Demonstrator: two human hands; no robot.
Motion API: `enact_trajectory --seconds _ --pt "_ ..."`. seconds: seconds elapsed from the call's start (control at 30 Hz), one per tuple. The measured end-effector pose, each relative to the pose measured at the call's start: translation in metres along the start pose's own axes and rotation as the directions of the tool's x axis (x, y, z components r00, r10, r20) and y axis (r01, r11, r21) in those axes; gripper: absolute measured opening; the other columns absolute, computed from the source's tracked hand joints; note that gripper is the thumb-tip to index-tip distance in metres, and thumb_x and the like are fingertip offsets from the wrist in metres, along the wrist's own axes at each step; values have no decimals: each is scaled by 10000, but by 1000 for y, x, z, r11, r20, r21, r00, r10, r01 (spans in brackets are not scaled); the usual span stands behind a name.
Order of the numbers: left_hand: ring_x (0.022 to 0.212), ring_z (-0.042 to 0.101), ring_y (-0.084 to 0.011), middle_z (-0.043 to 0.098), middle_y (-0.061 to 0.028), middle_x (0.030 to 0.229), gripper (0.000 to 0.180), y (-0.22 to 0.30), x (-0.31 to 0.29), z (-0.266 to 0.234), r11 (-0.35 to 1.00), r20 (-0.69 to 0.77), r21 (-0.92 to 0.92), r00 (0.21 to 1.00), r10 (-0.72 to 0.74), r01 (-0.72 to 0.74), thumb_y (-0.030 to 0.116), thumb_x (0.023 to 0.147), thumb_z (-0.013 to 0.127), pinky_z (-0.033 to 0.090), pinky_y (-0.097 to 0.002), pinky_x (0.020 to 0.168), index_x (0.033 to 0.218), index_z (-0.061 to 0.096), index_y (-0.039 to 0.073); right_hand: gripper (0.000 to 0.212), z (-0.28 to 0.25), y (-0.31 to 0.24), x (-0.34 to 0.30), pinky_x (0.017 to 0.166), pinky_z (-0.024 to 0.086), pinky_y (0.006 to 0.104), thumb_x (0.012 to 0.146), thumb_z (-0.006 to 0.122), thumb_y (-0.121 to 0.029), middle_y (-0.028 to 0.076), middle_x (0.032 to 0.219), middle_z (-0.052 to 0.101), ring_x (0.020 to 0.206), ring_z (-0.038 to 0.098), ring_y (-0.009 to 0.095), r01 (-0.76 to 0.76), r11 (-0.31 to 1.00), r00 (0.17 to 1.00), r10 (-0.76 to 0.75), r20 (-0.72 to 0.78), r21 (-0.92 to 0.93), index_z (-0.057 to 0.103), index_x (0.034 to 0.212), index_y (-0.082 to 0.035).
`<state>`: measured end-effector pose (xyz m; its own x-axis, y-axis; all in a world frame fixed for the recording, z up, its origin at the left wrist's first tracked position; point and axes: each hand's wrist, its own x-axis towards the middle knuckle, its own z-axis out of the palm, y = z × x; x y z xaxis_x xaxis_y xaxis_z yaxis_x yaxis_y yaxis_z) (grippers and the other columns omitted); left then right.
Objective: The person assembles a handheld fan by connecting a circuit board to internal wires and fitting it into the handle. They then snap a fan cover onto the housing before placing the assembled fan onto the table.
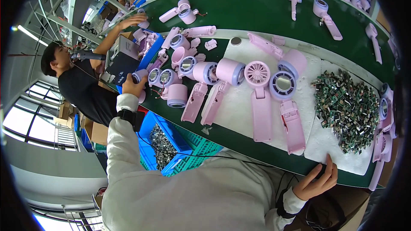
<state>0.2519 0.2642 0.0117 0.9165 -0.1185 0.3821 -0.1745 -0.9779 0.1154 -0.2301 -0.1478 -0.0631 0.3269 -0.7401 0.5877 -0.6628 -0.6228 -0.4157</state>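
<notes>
My left hand [134, 87] reaches to the left end of the bench, its fingers closed around a pink fan head [139, 75] with a lavender ring. Beside it lie more pink fan heads [169, 78] with round silvery centres. My right hand [319, 182] is open and holds nothing; its fingertips touch the near edge of a white foam sheet [338, 161]. On that foam a heap of small green circuit boards [346, 110] is piled. Between my hands lie a pink handheld fan [259, 98] with a spoked grille and an opened pink handle shell [293, 128].
A green conveyor belt [252, 6] runs behind, carrying scattered fan parts. Below the bench edge stands a blue bin [147, 131] of small metallic parts, on a green crate [198, 142]. At left, a co-worker in black [83, 90] reaches toward the belt past a blue tray [157, 47].
</notes>
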Motion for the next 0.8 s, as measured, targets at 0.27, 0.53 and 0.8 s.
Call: enact_trajectory --seconds 0.27,0.53,0.8 --pt "858 708 -346 723 -174 932 508 20 24 13 963 -299 -216 950 90 -159 400 839 809 559 -428 807 1150 644 33 335 -3 -1 -3 934 419 420 1023 539 -199 154 1224 595 1081 534 312 -22 1000 1000 22 21 7 681 1274 -28" --pt "987 692 -349 706 -205 1114 520 88 94 -28 910 -38 -196 930 366 -366 439 870 776 541 -423 888 1168 665 28 331 -5 -3 -3 940 420 423 1004 555 -163 164 1235 588 1083 531 321 -25 999 999 24 32 23 675 1281 -27" --pt "1209 631 -339 652 -204 1306 601 243 210 45 803 380 -187 712 590 -566 489 875 730 480 -410 1035 1315 619 95 329 -10 -6 -3 959 421 423 983 570 -135 164 1235 575 1096 529 331 -49 998 998 48 31 32 672 1280 -38"
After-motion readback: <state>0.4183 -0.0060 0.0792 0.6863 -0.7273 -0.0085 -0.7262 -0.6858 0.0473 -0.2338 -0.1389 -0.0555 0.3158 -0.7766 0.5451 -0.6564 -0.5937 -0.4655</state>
